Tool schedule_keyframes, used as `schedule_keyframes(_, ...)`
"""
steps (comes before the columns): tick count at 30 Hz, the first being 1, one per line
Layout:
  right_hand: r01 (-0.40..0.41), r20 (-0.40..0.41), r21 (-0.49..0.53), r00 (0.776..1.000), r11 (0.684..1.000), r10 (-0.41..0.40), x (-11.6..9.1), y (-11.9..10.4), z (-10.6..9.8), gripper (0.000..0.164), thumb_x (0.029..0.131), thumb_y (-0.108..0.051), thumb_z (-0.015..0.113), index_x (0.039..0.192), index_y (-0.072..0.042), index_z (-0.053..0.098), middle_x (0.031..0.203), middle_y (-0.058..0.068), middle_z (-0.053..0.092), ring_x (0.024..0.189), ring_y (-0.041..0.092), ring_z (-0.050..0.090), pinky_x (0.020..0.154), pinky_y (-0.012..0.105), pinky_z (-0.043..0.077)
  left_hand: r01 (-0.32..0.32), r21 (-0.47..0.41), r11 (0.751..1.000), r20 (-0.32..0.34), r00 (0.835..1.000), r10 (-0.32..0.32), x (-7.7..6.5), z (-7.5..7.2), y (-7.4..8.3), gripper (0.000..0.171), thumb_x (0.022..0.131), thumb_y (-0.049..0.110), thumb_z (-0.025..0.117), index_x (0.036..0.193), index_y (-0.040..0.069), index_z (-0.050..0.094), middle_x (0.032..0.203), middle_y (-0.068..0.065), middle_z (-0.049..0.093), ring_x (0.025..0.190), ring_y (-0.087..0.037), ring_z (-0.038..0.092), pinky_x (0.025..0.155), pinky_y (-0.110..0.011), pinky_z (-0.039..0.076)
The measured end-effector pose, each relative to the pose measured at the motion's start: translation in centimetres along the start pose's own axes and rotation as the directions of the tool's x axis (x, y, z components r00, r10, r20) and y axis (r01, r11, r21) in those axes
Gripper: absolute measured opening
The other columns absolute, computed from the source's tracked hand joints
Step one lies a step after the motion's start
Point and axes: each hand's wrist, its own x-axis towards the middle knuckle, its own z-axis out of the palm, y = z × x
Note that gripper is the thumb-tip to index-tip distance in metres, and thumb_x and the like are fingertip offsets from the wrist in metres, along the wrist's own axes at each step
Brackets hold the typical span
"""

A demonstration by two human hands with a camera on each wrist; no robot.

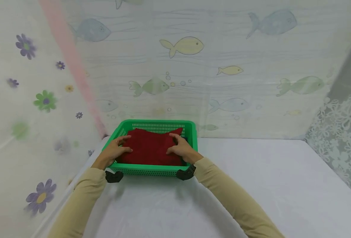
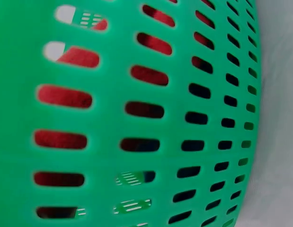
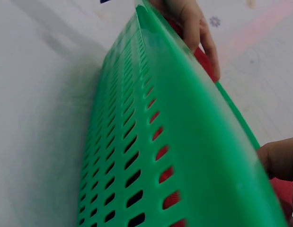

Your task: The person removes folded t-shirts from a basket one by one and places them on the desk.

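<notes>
A folded red cloth [image 1: 153,147] lies in a green plastic basket [image 1: 155,168] with slotted walls. At the cloth's left side rests my left hand [image 1: 115,150], thumb and fingers spread apart. My right hand [image 1: 181,148] is at the right side in a similar pose, its fingertips on the cloth. The right wrist view shows the left hand [image 3: 191,26] with fingers pointing down at the red cloth [image 3: 203,61], beyond the basket rim. Through the slots in the left wrist view, red cloth [image 2: 66,97] shows above something dark. The left hand is hidden there.
The basket stands on a white-covered table [image 1: 252,172], near the back wall sheet [image 1: 193,69] printed with fish. A flowered sheet [image 1: 20,132] hangs along the left. Black wrist mounts [image 1: 114,176] sit in front of the basket's near wall.
</notes>
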Motion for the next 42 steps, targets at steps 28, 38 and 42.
schedule_keyframes(28, 0.069, -0.097, 0.039, 0.993, 0.997, -0.065, -0.4, -1.9, -0.6, 0.082, 0.077, 0.008, 0.058, 0.15, -0.025, 0.039, 0.14, 0.006, 0.046, 0.108, 0.025, 0.047, 0.081, 0.036, 0.041, -0.072, -0.066, 0.995, -0.017, 0.997, 0.071, -1.1, 0.2, 2.9, 0.073, 0.088, 0.001, 0.055, 0.155, 0.013, 0.026, 0.154, -0.021, 0.02, 0.132, -0.037, 0.026, 0.093, -0.045, 0.036)
schedule_keyframes(38, 0.059, -0.099, 0.08, 0.994, 0.995, -0.051, -1.0, -2.9, -2.1, 0.08, 0.078, 0.001, 0.063, 0.149, -0.028, 0.04, 0.137, 0.005, 0.048, 0.112, 0.025, 0.048, 0.088, 0.039, 0.04, -0.069, -0.15, 0.986, -0.02, 0.998, 0.067, -1.3, 0.9, 3.9, 0.075, 0.089, 0.001, 0.055, 0.155, 0.019, 0.025, 0.156, -0.014, 0.02, 0.128, -0.036, 0.036, 0.094, -0.047, 0.04)
schedule_keyframes(42, 0.066, -0.085, 0.071, 0.995, 0.995, -0.06, -1.4, -3.2, -2.8, 0.08, 0.079, -0.005, 0.069, 0.15, -0.027, 0.039, 0.139, 0.005, 0.046, 0.116, 0.025, 0.047, 0.094, 0.042, 0.04, -0.08, -0.16, 0.984, -0.032, 0.997, 0.075, -1.6, 1.2, 4.4, 0.074, 0.09, 0.002, 0.056, 0.155, 0.021, 0.026, 0.155, -0.013, 0.022, 0.126, -0.034, 0.039, 0.092, -0.045, 0.042)
